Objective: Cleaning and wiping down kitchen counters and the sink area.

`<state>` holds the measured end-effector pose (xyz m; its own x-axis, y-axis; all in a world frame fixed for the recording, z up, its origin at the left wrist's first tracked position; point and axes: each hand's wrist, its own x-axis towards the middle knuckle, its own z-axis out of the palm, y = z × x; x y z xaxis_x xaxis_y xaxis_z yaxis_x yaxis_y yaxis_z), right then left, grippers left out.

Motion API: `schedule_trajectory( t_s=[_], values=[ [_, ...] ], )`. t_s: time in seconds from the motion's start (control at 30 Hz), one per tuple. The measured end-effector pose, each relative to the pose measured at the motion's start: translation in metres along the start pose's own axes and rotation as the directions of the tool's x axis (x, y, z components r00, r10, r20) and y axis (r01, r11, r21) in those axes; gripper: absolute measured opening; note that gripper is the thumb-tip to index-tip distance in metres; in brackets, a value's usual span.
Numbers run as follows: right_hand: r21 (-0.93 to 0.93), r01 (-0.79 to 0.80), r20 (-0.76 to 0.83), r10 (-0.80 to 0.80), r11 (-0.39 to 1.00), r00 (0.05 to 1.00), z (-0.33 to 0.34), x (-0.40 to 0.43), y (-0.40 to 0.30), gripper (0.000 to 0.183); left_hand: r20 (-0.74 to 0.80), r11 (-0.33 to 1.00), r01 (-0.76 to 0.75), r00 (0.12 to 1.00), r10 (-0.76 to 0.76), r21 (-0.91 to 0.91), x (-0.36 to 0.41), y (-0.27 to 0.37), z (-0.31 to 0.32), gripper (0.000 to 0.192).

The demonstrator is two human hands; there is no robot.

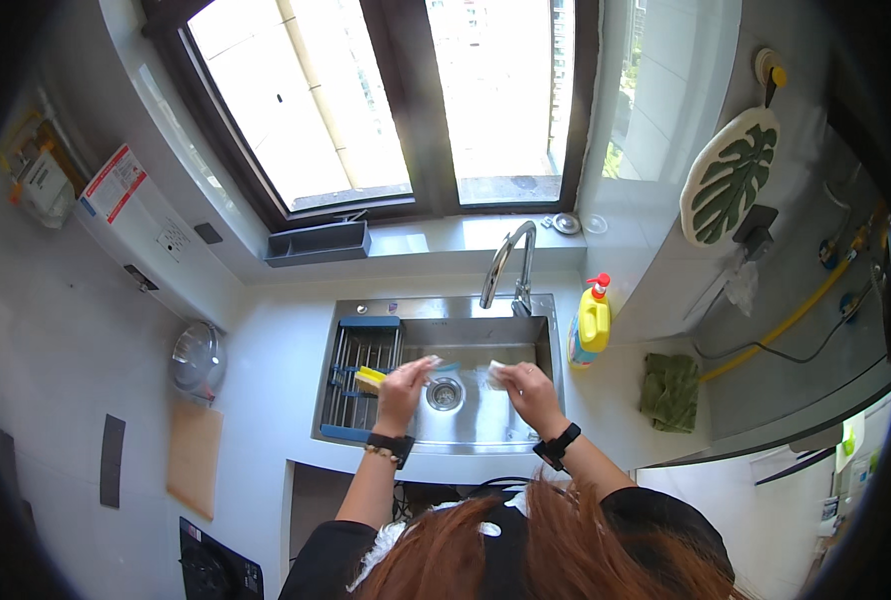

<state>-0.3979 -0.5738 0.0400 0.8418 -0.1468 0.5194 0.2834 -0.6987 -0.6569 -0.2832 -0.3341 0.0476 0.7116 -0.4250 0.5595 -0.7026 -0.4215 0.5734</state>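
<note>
Both hands are held over a stainless steel sink (483,435). My left hand (402,394) is above the sink's left part, its fingertips pinched on a small whitish piece (435,361), too blurred to name. My right hand (533,394) grips a small white wad (496,373), perhaps tissue or cloth. Between the hands a blurred teal item (448,367) shows; I cannot tell whether it is held or lies in the sink. Below it is the round drain strainer (445,394). A yellow sponge (370,377) rests at the drying rack (352,345), just left of my left hand.
The chrome faucet (524,277) arches over the sink's back. A yellow bottle with a red pump (589,326) and a folded green cloth (670,392) stand to the right. At left are a clear container (199,360), a wooden board (194,459) and a black cooktop (219,562).
</note>
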Motion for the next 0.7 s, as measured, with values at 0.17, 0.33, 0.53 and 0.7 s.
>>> schedule_trajectory(
  t_s=[0.17, 0.33, 0.53, 0.7],
  values=[
    [-0.120, -0.027, 0.285, 0.061, 0.992, 0.957, 0.040, -0.039, 0.034, 0.010, 0.358, 0.963, 0.172, 0.903, -0.238, 0.208, -0.057, -0.066, 0.041, 0.016],
    [-0.031, 0.001, 0.066, 0.001, 1.000, 0.998, -0.006, -0.001, -0.009, 0.012, 0.220, 0.984, 0.146, 0.961, -0.166, 0.104, -0.012, -0.002, 0.005, 0.017],
    [0.081, 0.033, -0.118, -0.024, 0.996, 0.993, -0.036, 0.016, -0.055, 0.018, -0.059, 0.959, -0.007, 0.998, 0.025, 0.285, 0.022, 0.063, -0.048, 0.017],
    [0.106, 0.081, -0.158, -0.063, 0.991, 0.985, -0.035, 0.011, -0.060, 0.019, -0.123, 0.954, -0.097, 0.983, 0.137, 0.284, 0.024, 0.082, -0.060, 0.017]
  ],
)
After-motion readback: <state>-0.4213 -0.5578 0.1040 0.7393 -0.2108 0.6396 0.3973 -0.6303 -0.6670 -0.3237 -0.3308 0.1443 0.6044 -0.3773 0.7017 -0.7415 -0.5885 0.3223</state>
